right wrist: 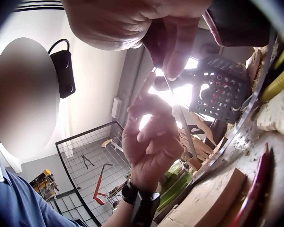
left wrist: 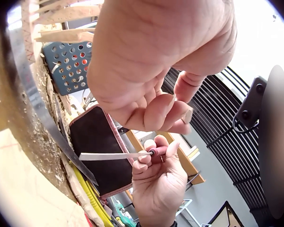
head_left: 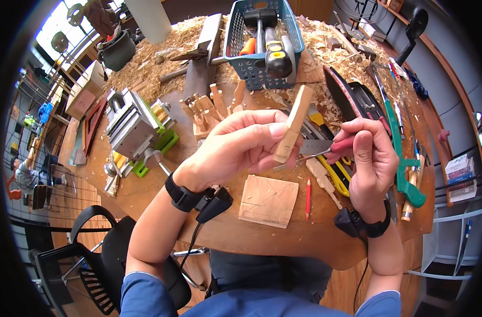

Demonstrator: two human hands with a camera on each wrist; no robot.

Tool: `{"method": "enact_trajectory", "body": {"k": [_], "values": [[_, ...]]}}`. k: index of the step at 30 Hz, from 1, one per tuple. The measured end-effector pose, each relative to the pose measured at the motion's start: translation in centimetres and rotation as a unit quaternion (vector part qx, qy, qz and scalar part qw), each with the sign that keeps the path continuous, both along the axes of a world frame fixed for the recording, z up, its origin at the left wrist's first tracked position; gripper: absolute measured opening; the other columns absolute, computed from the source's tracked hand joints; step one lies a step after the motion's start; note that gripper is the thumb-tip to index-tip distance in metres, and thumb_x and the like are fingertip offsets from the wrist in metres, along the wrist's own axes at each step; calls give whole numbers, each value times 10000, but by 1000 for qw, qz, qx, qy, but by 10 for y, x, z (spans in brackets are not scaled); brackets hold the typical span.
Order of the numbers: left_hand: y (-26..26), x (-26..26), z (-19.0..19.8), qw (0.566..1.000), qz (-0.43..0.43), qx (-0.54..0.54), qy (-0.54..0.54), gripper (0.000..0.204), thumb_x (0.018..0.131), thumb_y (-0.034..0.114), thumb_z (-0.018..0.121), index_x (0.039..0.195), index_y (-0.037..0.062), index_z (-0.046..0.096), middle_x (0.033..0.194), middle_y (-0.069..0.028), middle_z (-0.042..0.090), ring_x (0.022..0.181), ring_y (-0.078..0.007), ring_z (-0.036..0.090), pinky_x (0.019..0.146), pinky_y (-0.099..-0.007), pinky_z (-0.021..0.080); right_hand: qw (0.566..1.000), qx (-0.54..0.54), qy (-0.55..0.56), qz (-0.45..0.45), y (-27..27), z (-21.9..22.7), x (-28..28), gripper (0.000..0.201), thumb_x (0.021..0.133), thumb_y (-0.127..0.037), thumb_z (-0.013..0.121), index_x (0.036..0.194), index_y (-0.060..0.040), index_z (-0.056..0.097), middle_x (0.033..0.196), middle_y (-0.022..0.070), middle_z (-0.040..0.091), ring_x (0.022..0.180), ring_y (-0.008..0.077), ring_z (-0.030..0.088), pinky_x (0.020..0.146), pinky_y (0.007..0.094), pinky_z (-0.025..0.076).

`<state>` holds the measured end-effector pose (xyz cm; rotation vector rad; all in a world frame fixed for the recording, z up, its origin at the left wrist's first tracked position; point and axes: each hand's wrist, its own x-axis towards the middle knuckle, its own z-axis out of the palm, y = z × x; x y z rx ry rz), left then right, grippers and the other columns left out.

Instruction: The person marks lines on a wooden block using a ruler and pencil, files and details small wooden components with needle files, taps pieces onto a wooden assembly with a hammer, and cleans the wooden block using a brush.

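Clock directions as seen in the head view, from the wood strip. Vise (head_left: 138,124) at 9 o'clock, on the table (head_left: 219,232), angled, probably kept off to the side to leave working room in front of the body. Carved pieces (head_left: 215,105) stand bunched around 10 o'clock, likely upright so they don't roll. Left hand (head_left: 241,140) is partly closed, pinching the wood strip (head_left: 295,124) between thumb and fingers; strip is off the table, long axis roughly 1 to 7 o'clock, likely raised for a good look and tool access. Basket (head_left: 294,68) at 11 o'clock holds hammer and other tools, presumably to keep them together. Marked board (head_left: 268,201) lies flat towards 7 o'clock, pencil (head_left: 308,198) just beside it near 6, handy for drawing lines. Yellow cutter (head_left: 338,179) lies at about 5 o'clock. Right hand (head_left: 370,164) at 4 o'clock, fingers curled round the red handle of the slim tool (left wrist: 109,156), blade out towards the strip's lower end, a grip that seems meant for control; can't tell if blade touches wood. Green saw (head_left: 407,190) at 4 o'clock, beyond right hand, likely parked out of the way.
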<state>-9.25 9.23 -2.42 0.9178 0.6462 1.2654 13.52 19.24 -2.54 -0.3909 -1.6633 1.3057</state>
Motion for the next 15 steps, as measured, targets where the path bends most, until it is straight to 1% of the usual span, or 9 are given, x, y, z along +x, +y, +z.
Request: {"method": "enact_trajectory", "body": {"k": [3, 5, 7, 9, 10, 11, 13, 14, 15], "values": [[0, 4, -1, 1000, 17, 22, -14, 314, 1087, 222, 536, 1248, -31, 627, 956, -132, 695, 760, -94, 581, 674, -208, 452, 1000, 1, 15, 0, 4, -4, 0, 296, 1098, -255, 574, 1153, 31, 624, 888, 86, 692, 763, 105, 679, 712, 247, 573], [0, 6, -1, 998, 67, -15, -15, 329, 1091, 239, 553, 1287, -18, 617, 955, -114, 697, 702, -67, 553, 650, -200, 449, 1000, 14, 0, 8, 4, -5, 0, 289, 1093, -248, 587, 1169, 27, 629, 896, 80, 703, 774, 99, 680, 723, 239, 567], [1, 6, -2, 998, 62, -6, -18, 332, 1092, 251, 562, 1292, -9, 619, 959, -106, 698, 700, -57, 552, 628, -192, 440, 1000, 16, -5, 12, 5, -5, 0, 251, 1073, -206, 628, 1160, 28, 644, 898, 78, 723, 789, 97, 693, 731, 239, 571], [2, 6, -2, 998, 57, 3, -20, 336, 1093, 263, 570, 1296, 0, 621, 962, -97, 699, 699, -47, 550, 606, -183, 431, 998, 34, -55, 14, 3, -4, -1, 188, 1015, -139, 711, 1102, 25, 676, 895, 84, 742, 788, 109, 713, 721, 248, 580], [1, 6, -2, 997, 74, 2, -12, 341, 1093, 269, 574, 1300, 1, 620, 954, -83, 692, 700, -39, 544, 590, -178, 424, 991, 108, -82, -4, 7, -6, -2, 135, 938, -56, 779, 1021, 18, 701, 888, 98, 753, 769, 128, 731, 702, 263, 587], [1, 6, -1, 996, 90, 2, -4, 347, 1093, 275, 579, 1304, 2, 619, 946, -70, 685, 701, -32, 538, 574, -172, 416, 979, 168, -113, -10, 8, -4, -2, 137, 879, -3, 803, 981, 11, 712, 886, 108, 750, 759, 160, 742, 682, 279, 588], [2, 6, -2, 995, 103, -2, 2, 344, 1095, 276, 577, 1306, 8, 620, 933, -57, 673, 695, -29, 526, 568, -173, 412, 951, 263, -155, 45, 14, 5, 1, 144, 838, 41, 786, 951, -1, 708, 867, 117, 725, 750, 228, 741, 672, 305, 588], [2, 6, -2, 993, 114, -7, 8, 340, 1097, 277, 576, 1309, 15, 622, 920, -45, 661, 689, -27, 514, 562, -174, 408, 950, 266, -155, 47, 16, 6, 2, 144, 838, 41, 786, 951, -1, 708, 867, 117, 725, 750, 228, 741, 672, 305, 588], [1, 7, -1, 993, 116, -5, 8, 340, 1097, 277, 576, 1309, 15, 622, 920, -45, 661, 689, -27, 514, 562, -174, 408, 935, 299, -182, 63, 19, 6, 2, 136, 823, 38, 776, 923, -12, 698, 856, 114, 708, 750, 260, 729, 671, 327, 586]]}}
